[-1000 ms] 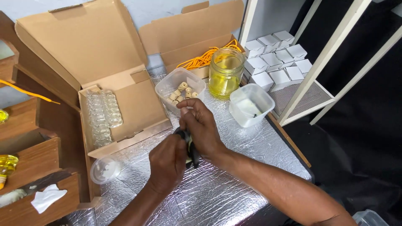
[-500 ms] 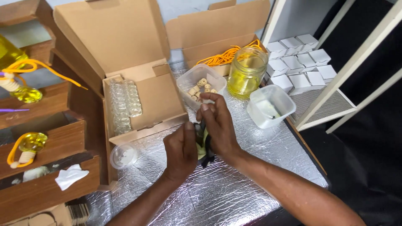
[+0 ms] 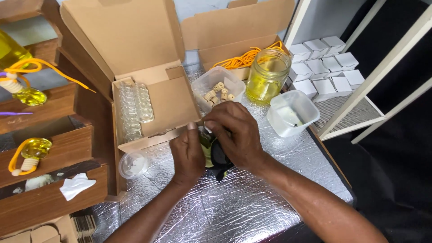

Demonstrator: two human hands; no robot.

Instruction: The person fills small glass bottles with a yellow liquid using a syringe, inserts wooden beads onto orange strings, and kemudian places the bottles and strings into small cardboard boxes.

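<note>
Beside open cardboard box (image 3: pixel 135 67), both hands clasp small bottle (image 3: pixel 208 146).

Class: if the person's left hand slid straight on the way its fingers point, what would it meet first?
The left hand points up-frame, so it would probably meet the front flap of the open cardboard box first; depth is unclear.

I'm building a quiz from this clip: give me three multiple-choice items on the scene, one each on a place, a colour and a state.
1. Where does the clear plastic tub of small tan wooden beads stand?
A on the silver foil-covered table
B on the wooden shelf
C inside the white rack

2. What colour is the liquid in the glass jar?
A red
B yellow
C blue

3. How is the big brown cardboard box?
A taped shut
B crushed flat
C lid open

Answers: 1 A, foil lies under it; 2 B, the jar shows yellow; 3 C, its lid stands up.
</note>
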